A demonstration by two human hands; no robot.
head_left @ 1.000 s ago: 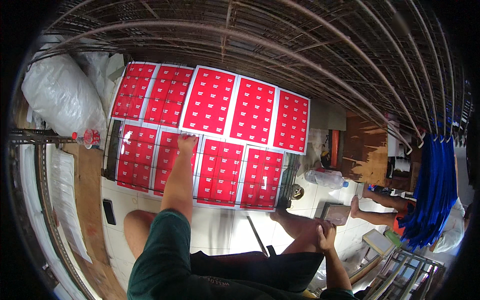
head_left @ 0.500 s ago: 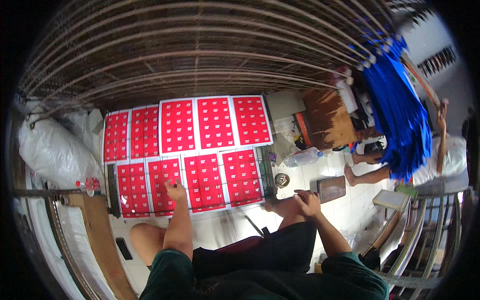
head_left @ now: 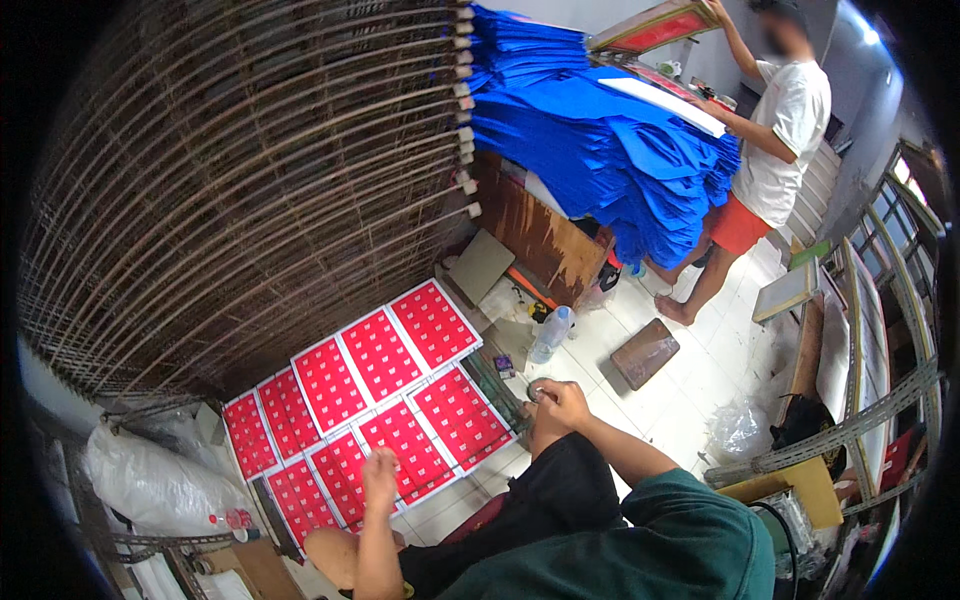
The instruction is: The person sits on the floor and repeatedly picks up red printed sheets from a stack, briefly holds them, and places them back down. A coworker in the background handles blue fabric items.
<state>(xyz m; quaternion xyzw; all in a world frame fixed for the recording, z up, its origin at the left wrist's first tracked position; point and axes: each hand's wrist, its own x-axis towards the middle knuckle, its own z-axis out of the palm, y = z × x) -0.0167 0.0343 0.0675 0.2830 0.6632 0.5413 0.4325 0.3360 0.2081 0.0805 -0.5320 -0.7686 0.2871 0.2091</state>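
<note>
Red sheets with white borders and small white marks [head_left: 405, 455] lie in two rows on a low wire rack [head_left: 486, 388]. My left hand [head_left: 380, 478] is raised over the near row, its fingers blurred, and whether it holds anything does not show. At my right knee, my right hand [head_left: 562, 405] has its fingers curled together beside a small round tin [head_left: 537, 388]. Anything inside those fingers is hidden.
Tall stacked wire racks [head_left: 250, 200] stand behind the sheets. A clear plastic bottle [head_left: 551, 335] and a brown block [head_left: 645, 354] are on the tiled floor. At far right, a person [head_left: 785, 130] holds a framed screen [head_left: 660, 30] above blue cloth [head_left: 610, 140].
My view has swung to the right, bringing the person and blue cloth into sight. My left hand has lifted off the sheets. My right hand's fingers have curled in near the tin.
</note>
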